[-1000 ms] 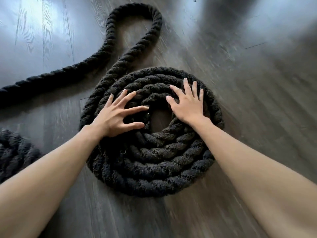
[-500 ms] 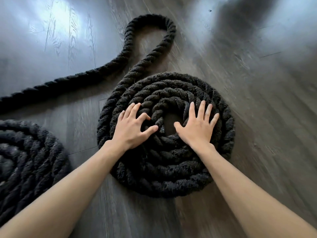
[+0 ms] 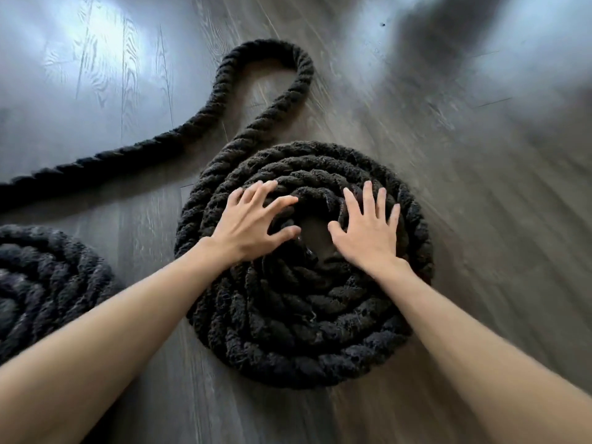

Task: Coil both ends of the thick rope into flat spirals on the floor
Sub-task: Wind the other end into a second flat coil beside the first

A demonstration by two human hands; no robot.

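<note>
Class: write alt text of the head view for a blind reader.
A left hand and a right hand press flat on a spiral of black rope on a grey wood floor. Its tail loops away upper left; a second coil lies at left.

Left forearm (image 3: 128, 315) and right forearm (image 3: 464, 331) bare, reaching forward, converging. Left grip (image 3: 253, 227) palm down, fingers (image 3: 256, 200) spread and slightly bent. Right grip (image 3: 368, 233) palm down, flat, fingers straight and fanned.

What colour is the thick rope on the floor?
Black, with a twisted strand pattern; the rope shows best in the head view.
</note>
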